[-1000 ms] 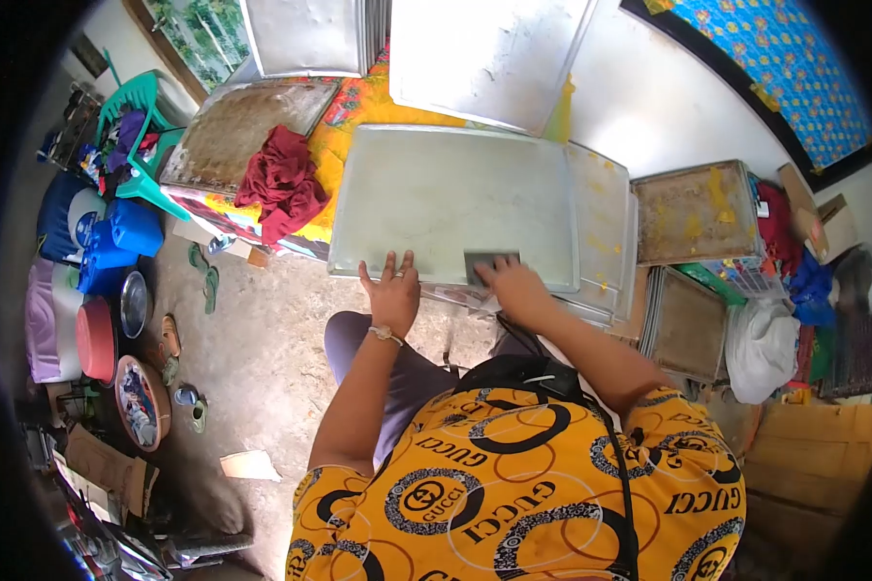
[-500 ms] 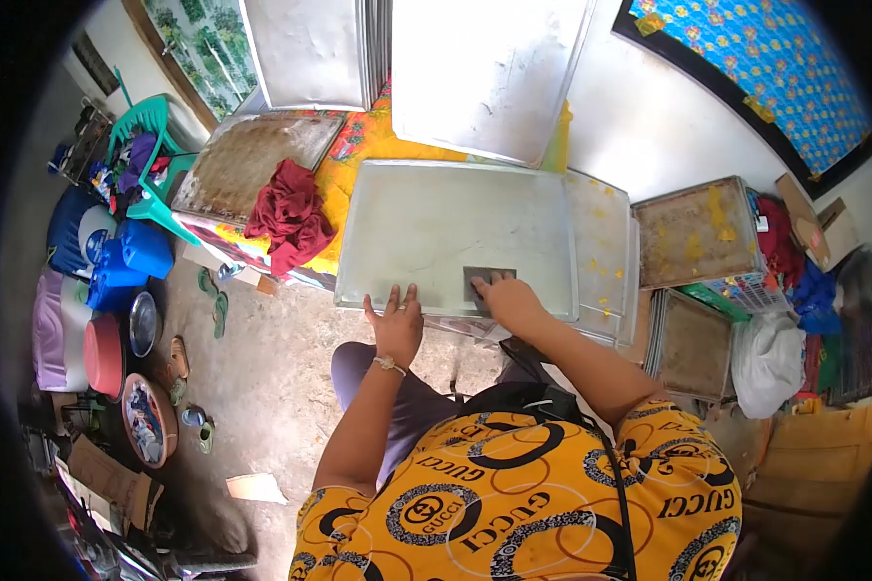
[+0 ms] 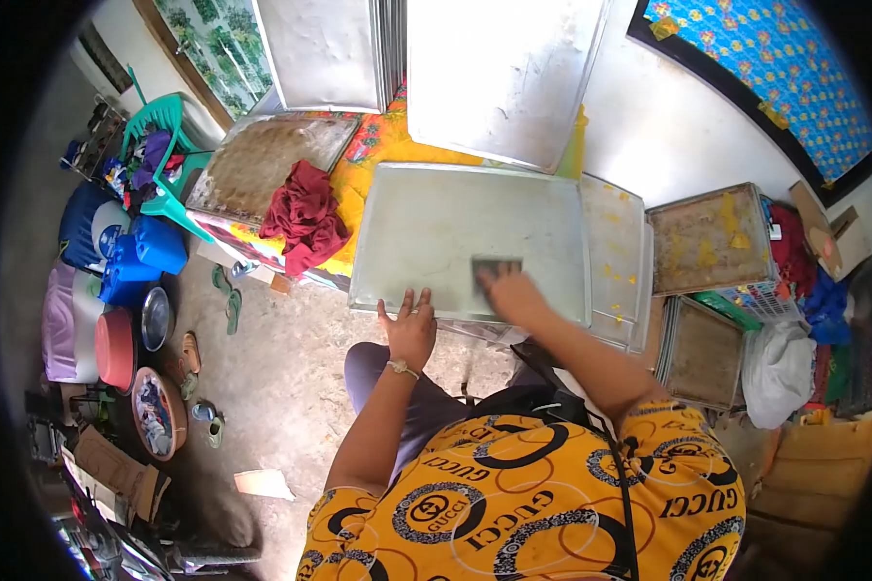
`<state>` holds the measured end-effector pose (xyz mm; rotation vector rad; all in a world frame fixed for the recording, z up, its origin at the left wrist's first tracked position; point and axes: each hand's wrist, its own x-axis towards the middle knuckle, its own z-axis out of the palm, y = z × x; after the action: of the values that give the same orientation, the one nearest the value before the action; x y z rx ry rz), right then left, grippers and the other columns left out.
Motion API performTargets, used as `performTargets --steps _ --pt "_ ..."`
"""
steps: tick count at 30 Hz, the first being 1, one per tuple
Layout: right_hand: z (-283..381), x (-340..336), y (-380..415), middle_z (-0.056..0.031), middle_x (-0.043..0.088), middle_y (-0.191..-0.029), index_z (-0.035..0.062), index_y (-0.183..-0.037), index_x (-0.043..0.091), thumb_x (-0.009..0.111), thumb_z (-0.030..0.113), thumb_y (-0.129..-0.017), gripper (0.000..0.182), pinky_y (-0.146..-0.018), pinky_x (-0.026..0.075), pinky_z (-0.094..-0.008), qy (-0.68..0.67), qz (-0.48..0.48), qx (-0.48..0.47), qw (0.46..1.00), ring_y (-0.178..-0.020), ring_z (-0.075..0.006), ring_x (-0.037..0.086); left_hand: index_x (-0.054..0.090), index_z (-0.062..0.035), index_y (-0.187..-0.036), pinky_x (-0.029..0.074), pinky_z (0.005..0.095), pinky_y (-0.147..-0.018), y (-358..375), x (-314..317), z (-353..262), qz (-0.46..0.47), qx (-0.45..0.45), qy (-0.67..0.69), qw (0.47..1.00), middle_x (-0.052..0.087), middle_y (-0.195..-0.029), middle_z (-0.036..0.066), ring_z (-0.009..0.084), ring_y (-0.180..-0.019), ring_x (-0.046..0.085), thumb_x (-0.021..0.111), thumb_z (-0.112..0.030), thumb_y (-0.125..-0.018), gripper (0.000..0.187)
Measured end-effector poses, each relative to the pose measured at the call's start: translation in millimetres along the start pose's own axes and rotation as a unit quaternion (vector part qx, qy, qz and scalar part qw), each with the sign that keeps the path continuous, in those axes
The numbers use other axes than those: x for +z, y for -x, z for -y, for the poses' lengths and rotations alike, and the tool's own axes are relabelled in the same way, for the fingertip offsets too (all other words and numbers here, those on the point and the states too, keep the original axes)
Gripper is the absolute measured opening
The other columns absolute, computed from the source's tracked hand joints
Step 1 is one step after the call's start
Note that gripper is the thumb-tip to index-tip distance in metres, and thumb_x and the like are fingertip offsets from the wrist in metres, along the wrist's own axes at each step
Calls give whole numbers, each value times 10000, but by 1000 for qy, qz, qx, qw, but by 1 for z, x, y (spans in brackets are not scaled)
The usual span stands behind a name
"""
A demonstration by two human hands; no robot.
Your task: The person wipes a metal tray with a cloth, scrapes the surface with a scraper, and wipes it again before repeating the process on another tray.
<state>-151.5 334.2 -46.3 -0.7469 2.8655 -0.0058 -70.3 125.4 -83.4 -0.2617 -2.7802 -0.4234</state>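
A flat metal sheet with a raised rim, like a baking tray [image 3: 436, 213], lies before me on a stack at the table's near side. My left hand [image 3: 412, 334] rests at its near edge, fingers spread over the rim and holding nothing. My right hand [image 3: 515, 295], blurred by motion, presses a dark grey rectangular pad [image 3: 482, 279] against the sheet's surface, right of the middle. The fingers cover part of the pad. Faint smudges show on the sheet. A crumpled dark red cloth [image 3: 305, 215] lies left of the sheet, apart from both hands.
Behind stand upright metal sheets [image 3: 504, 77]. A browned tray [image 3: 271, 160] lies at the table's left, and more stained trays [image 3: 709, 240] are stacked at right. On the left floor are a green chair [image 3: 165, 145], blue containers [image 3: 145, 257], basins [image 3: 116, 349] and slippers [image 3: 233, 312].
My right hand has slid the pad a little away from me across the sheet. My left hand stays at the near edge. The whole view has shifted slightly.
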Motion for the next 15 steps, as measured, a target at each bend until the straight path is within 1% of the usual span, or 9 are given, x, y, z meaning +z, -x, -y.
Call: performTargets --steps 1,2,4,7,8,9,11,14,15 --pt "22 3 23 -263 499 -1192 100 -1275 476 441 142 -870 409 -875 469 -481 -16 -4 -15 1000 -1119 -432 489 535 -114 -933 136 705 -988 -1 1 1 3 0 0 1000 571 -1264 21 251 -1221 494 591 -116 -782 161" --pt "35 2 39 -252 499 -1214 108 -1294 466 421 150 -883 415 -905 458 -479 22 1 -64 998 -1135 -435 486 535 -115 -931 134 704 -989 -2 1 3 8 -1 0 1000 570 -1265 20 251 -1221 494 590 -117 -783 158" --pt "42 -14 36 -238 524 -1186 112 -1272 488 424 157 -881 399 -860 477 -471 -5 25 -64 998 -1100 -412 517 543 -126 -944 135 692 -996 1 2 1 18 -5 -6 1000 566 -1270 4 240 -1222 494 589 -122 -792 158" --pt "18 -26 -18 -230 562 -1122 109 -1224 528 428 166 -879 364 -810 488 -453 -70 3 -28 997 -1050 -377 553 558 -145 -974 141 672 -1008 -2 0 1 21 -14 -21 999 559 -1280 -27 216 -1225 492 590 -130 -808 169" --pt "6 -37 -42 -209 617 -1016 92 -1143 583 434 162 -869 320 -758 494 -442 -89 -18 -5 996 -947 -349 600 557 -146 -975 143 674 -1006 -1 0 0 21 -18 -20 999 559 -1280 -28 215 -1227 489 589 -129 -810 169" --pt "-13 -36 -70 -189 647 -928 82 -1078 617 439 153 -859 292 -744 498 -445 -113 -94 -19 989 -860 -348 624 557 -146 -976 145 676 -1004 1 -1 -1 22 -22 -20 999 559 -1280 -29 215 -1230 487 588 -128 -811 169" --pt "-43 -50 -112 -177 655 -902 76 -1039 632 445 143 -848 276 -728 497 -458 -108 -102 43 988 -823 -351 630 540 -130 -945 152 698 -988 1 0 -3 12 -23 -6 1000 561 -1277 -5 231 -1235 482 587 -124 -797 155" --pt "-45 -48 -121 -188 649 -900 68 -1041 626 452 134 -841 273 -738 493 -463 -79 -64 43 994 -828 -350 628 536 -124 -940 152 710 -980 2 -4 -2 18 -14 -2 1000 549 -1291 6 237 -1235 482 579 -127 -798 149" --pt "-37 -36 -109 -190 646 -889 67 -1060 614 457 132 -839 279 -749 493 -459 -83 -81 11 993 -833 -352 625 538 -124 -942 149 710 -981 2 -4 -1 20 -14 -2 1000 546 -1294 5 237 -1236 481 576 -129 -799 148"
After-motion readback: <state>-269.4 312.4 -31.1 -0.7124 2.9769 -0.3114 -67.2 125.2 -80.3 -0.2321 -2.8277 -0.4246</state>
